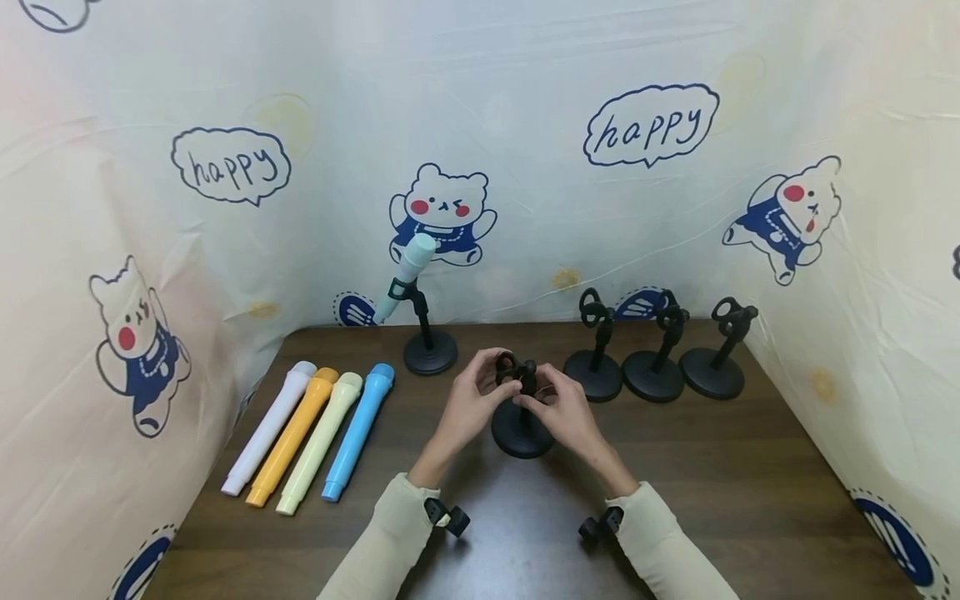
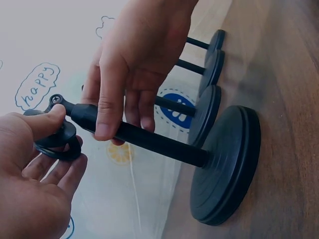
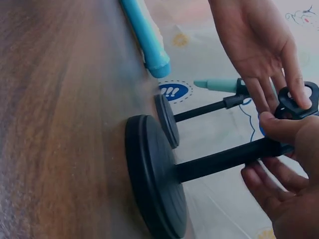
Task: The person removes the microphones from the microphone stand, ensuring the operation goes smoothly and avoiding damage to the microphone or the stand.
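Observation:
A black microphone stand [image 1: 522,432] with a round base stands upright on the table between both hands. My left hand [image 1: 477,392] pinches the ring-shaped clip [image 2: 62,139] at its top between thumb and fingers. Just below the clip joint, my right hand [image 1: 564,410] grips the upper part of the pole [image 2: 149,141]. In the right wrist view the left thumb lies on the clip [image 3: 299,102], and the right thumb and fingers are round the pole's upper end. No microphone sits in this clip.
Behind stands a stand [image 1: 430,353] holding a pale mint microphone [image 1: 415,257]. White [image 1: 270,429], orange [image 1: 292,437], pale yellow [image 1: 320,442] and blue [image 1: 360,433] microphones lie at the left. Three more black stands [image 1: 592,375] line the back right. A printed cloth [image 1: 510,83] hangs behind the table [image 1: 720,500].

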Motion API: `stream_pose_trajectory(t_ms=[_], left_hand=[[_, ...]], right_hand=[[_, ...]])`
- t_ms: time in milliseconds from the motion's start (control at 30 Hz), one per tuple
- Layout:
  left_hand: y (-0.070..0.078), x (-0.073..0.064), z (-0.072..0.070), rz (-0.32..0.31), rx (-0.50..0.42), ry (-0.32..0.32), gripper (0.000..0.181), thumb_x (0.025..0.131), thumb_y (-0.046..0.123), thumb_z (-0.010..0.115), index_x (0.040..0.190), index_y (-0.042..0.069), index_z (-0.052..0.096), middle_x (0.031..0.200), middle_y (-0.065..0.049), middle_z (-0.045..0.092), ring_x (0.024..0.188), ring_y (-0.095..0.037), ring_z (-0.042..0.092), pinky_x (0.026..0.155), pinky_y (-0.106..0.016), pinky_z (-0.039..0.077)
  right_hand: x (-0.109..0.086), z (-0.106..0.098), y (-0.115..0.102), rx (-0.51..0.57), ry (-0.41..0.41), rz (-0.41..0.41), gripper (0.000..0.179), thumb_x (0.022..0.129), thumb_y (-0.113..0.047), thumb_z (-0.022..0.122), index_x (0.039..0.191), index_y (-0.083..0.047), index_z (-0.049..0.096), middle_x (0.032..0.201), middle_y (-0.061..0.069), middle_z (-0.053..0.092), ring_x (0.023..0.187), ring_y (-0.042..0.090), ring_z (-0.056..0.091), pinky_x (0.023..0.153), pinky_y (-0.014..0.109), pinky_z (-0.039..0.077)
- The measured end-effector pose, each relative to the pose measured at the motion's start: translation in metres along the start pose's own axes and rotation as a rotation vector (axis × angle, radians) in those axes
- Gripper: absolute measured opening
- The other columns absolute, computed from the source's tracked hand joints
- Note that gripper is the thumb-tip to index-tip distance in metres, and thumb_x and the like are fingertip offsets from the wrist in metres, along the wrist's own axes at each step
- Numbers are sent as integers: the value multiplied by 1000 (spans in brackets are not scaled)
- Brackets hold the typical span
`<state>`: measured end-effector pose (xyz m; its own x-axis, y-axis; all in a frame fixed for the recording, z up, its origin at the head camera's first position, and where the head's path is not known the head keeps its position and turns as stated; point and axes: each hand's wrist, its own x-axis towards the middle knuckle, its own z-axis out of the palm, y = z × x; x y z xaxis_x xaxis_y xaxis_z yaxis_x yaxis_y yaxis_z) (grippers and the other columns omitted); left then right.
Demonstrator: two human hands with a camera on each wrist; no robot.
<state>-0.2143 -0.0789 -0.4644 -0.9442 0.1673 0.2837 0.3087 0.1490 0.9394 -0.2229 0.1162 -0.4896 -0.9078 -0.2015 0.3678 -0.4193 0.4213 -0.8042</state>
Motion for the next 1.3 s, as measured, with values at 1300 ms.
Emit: stream_pose_trajectory(t_ms=[1300], left_hand=[[1,18,-48,23,-70,84,22,107,22,68,120,4,70,105,-18,72,93,-21,74,89,-40,66]], right_hand=[[-19,-64,9,-73,292,-159,26,78,-8,95,100,-16,83,92,1,80,79,16,75,70,22,62]])
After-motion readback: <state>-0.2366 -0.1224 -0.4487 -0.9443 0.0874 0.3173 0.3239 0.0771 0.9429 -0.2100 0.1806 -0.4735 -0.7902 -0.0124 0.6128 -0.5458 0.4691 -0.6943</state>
